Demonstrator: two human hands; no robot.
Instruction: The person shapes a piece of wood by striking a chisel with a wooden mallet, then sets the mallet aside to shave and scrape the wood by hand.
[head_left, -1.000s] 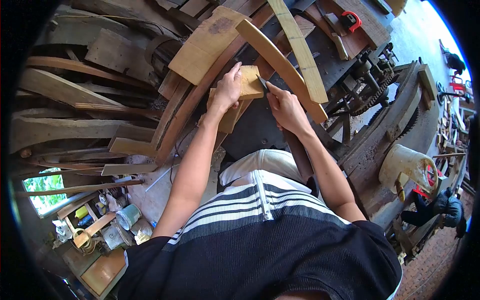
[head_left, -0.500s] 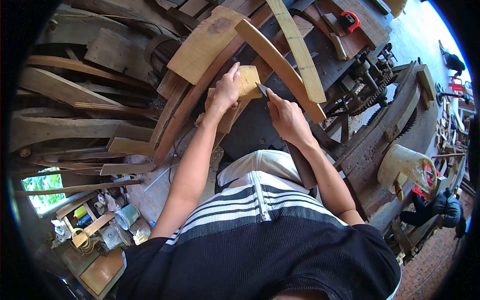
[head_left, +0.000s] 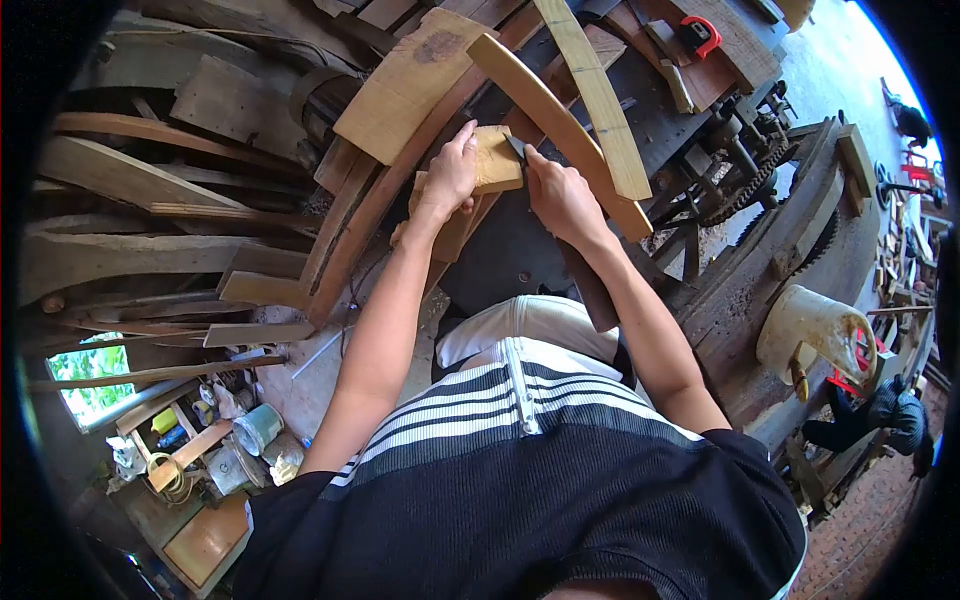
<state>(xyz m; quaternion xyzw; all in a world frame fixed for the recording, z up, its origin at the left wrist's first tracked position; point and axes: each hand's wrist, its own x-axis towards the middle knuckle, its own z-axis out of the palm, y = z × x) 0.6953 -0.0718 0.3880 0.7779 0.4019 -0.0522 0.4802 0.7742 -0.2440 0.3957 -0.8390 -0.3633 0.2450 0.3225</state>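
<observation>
A pale wooden block (head_left: 497,165) lies ahead of me across a stack of timber. My left hand (head_left: 452,175) is closed on its left part, thumb side up, with some fingers hidden underneath. In my right hand (head_left: 563,200) is a knife (head_left: 515,146) with a dark pointed blade. Its long brown handle runs back below my forearm and shows again near my lap. The blade tip overlaps the block's upper right edge. Just beyond the knife, a curved wooden piece (head_left: 555,120) slants across the bench.
A wide plank (head_left: 415,85) and a marked wooden strip (head_left: 600,100) lie beyond the block. A red tape measure (head_left: 700,36) rests farther back. To the right are a toothed saw blade (head_left: 820,245) and a white plastic container (head_left: 812,335). Stacked boards (head_left: 130,265) fill the left.
My right hand has moved slightly up and left with the knife, its tip shifting from the block's right side to its upper right edge. My left hand keeps its hold.
</observation>
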